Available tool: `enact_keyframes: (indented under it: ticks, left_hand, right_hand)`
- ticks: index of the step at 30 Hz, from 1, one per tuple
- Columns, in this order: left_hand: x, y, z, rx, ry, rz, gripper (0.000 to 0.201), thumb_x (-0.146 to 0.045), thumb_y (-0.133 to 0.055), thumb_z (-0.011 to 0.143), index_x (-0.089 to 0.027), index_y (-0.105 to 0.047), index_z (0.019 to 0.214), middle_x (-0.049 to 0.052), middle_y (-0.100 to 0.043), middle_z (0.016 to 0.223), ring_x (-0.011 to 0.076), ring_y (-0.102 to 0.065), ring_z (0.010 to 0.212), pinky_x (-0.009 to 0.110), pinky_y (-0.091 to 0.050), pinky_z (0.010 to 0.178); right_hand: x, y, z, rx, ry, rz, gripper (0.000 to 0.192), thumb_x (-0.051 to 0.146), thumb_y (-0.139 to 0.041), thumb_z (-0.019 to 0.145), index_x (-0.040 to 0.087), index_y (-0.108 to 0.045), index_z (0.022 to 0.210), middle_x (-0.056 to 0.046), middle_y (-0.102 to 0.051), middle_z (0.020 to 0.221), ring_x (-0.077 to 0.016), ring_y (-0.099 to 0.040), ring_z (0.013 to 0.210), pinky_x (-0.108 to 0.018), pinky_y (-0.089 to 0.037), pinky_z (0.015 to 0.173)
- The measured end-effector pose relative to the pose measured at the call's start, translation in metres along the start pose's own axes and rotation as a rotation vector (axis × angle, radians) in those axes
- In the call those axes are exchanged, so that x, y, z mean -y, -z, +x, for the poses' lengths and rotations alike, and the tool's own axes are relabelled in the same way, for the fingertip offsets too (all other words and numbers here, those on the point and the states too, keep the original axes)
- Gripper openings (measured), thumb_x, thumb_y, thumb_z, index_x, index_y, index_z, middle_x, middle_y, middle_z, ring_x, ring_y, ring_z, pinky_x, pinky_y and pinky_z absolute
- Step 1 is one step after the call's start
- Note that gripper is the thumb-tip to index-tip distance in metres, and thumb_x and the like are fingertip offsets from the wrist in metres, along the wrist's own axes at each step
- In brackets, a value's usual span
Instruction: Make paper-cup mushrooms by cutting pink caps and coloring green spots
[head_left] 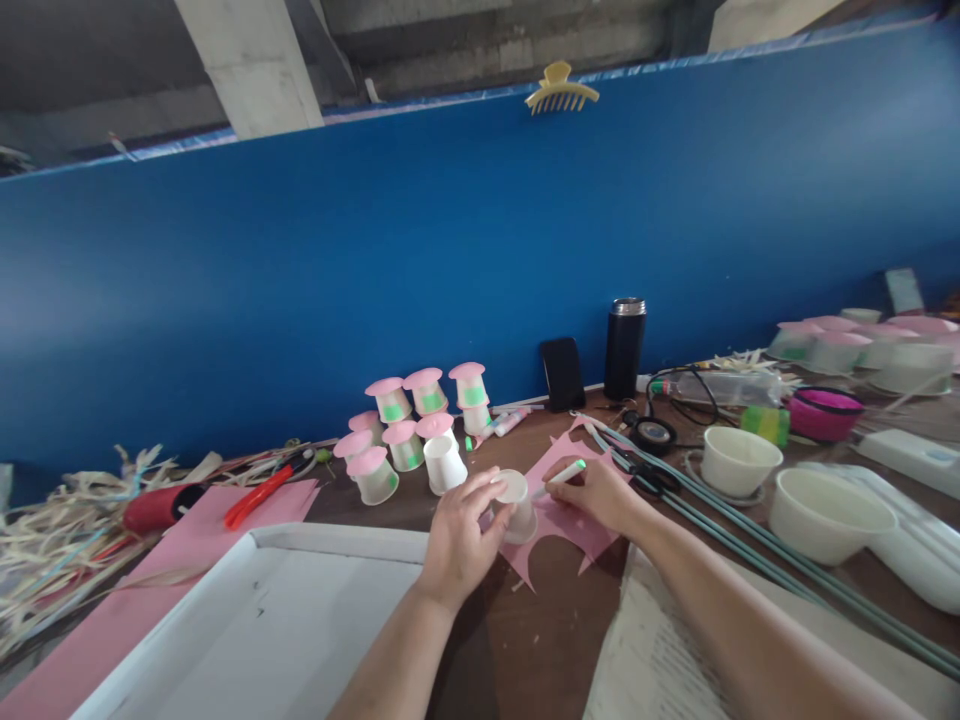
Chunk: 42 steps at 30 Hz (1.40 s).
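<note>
My left hand [469, 530] is closed around the side of a small white paper cup [519, 512], which stands upside down with its base facing up. In my right hand [589, 490] is a white marker with a green end [565, 478], held like a pen beside the cup. Its tip points toward the cup's side; whether it touches I cannot tell. Under the cup and my right hand lies a cut-up pink paper sheet [547, 535]. Behind my left hand another upturned white cup [444, 465] stands near several cups topped with pink discs and marked green [406, 445].
At left sit a white tray [337, 610], pink sheets [217, 530], a red-handled tool [257, 497] and pale strips [67, 545]. To the right are a phone [562, 373], a black bottle [625, 350], scissors [652, 478], blue-grey rods [739, 545] and white bowls [829, 515].
</note>
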<state>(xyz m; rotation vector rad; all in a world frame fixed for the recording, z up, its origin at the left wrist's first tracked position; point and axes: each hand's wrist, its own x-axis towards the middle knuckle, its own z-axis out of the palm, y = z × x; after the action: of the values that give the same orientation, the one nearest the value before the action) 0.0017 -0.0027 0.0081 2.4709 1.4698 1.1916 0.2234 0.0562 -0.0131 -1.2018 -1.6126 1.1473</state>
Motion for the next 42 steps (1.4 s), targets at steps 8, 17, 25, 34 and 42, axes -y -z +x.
enact_keyframes:
  ticks: [8, 17, 25, 34, 42]
  left_hand:
    - [-0.001, -0.001, 0.0, -0.002, 0.018, 0.012, 0.029, -0.035, -0.054, 0.086, -0.023, -0.065, 0.11, 0.007, -0.063, 0.124, 0.0218, -0.057, 0.114, 0.038, -0.046, 0.097]
    - [0.0, -0.002, -0.001, -0.032, -0.014, 0.006, 0.028, -0.035, -0.055, 0.086, -0.024, -0.064, 0.11, 0.007, -0.063, 0.123, 0.0223, -0.057, 0.114, 0.039, -0.047, 0.097]
    - [0.001, -0.002, -0.002, -0.023, 0.0, 0.012, 0.028, -0.035, -0.055, 0.086, -0.023, -0.065, 0.11, 0.007, -0.063, 0.123, 0.0215, -0.056, 0.115, 0.038, -0.046, 0.099]
    - [0.001, -0.002, -0.001, -0.009, 0.005, 0.015, 0.028, -0.035, -0.054, 0.086, -0.023, -0.064, 0.11, 0.007, -0.062, 0.124, 0.0211, -0.056, 0.116, 0.037, -0.045, 0.099]
    - [-0.001, -0.001, -0.001, -0.007, -0.008, 0.018, 0.028, -0.034, -0.054, 0.087, -0.024, -0.064, 0.11, 0.005, -0.063, 0.124, 0.021, -0.056, 0.115, 0.037, -0.046, 0.098]
  right_hand:
    - [0.006, -0.006, -0.001, -0.022, -0.02, 0.001, 0.014, 0.031, -0.066, 0.068, 0.02, -0.066, 0.077, 0.004, -0.062, 0.052, -0.0105, -0.05, 0.041, -0.021, -0.035, 0.04]
    - [0.005, -0.01, 0.001, -0.036, -0.045, 0.017, 0.011, 0.029, -0.068, 0.067, 0.02, -0.066, 0.073, 0.004, -0.061, 0.048, -0.0105, -0.051, 0.04, -0.021, -0.038, 0.039]
    - [0.01, -0.017, 0.003, -0.029, -0.083, 0.018, 0.011, 0.027, -0.065, 0.068, 0.02, -0.067, 0.076, 0.003, -0.062, 0.049, -0.0116, -0.053, 0.041, -0.021, -0.04, 0.038]
    - [0.014, -0.019, 0.004, -0.044, -0.094, -0.06, 0.012, 0.025, -0.064, 0.068, 0.018, -0.069, 0.076, 0.001, -0.064, 0.051, -0.0108, -0.052, 0.041, -0.02, -0.037, 0.037]
    - [0.016, -0.017, 0.001, -0.046, -0.017, -0.126, 0.016, 0.023, -0.063, 0.069, 0.018, -0.071, 0.081, -0.001, -0.07, 0.064, -0.0119, -0.057, 0.051, -0.02, -0.04, 0.044]
